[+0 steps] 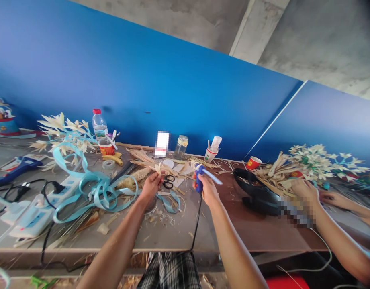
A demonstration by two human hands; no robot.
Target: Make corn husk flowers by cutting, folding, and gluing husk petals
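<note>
Centrally in the head view, my left hand (151,188) pinches a pale husk-like strip (158,168), fingertips drawn together; my right hand (210,190) is wrapped around a blue glue gun (199,177), well apart to the strip's right. From it a glue stick (213,177) slants right and near, so its long axis seems aimed far-left; its front end is unclear to me. Black scissors (168,183) lie between, nearer the left hand.
</note>
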